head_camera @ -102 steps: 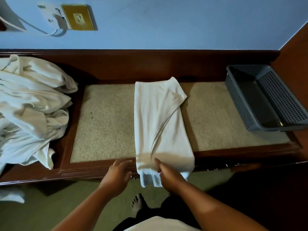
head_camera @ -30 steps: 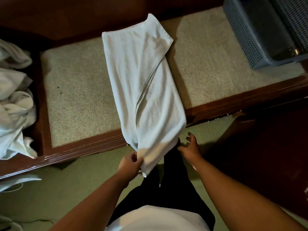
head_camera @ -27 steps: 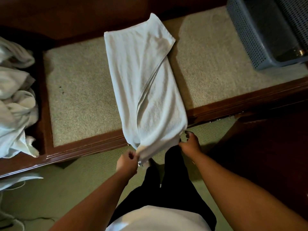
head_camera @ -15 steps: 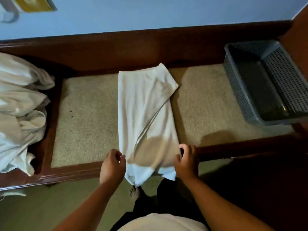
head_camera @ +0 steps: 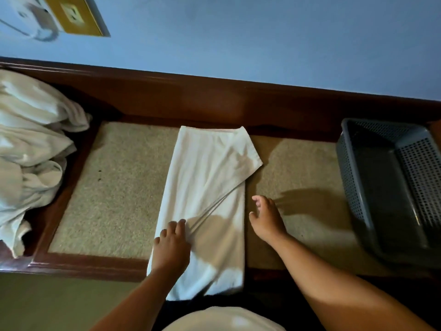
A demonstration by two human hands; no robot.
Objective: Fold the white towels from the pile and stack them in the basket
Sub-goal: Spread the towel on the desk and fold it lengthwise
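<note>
Head view: the folded white towel (head_camera: 210,177) is laid across the bench (head_camera: 114,187), its near end hung over the edge. It is pressed by the flat-fingered left grip (head_camera: 170,247); the right grip (head_camera: 266,220) is held spread and empty just beside it.

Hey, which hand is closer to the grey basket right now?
Right. The right hand is between the folded towel and the grey basket; the left hand rests on the towel, farther away.

Head view, angled down, close over towel (head_camera: 205,187)
</note>
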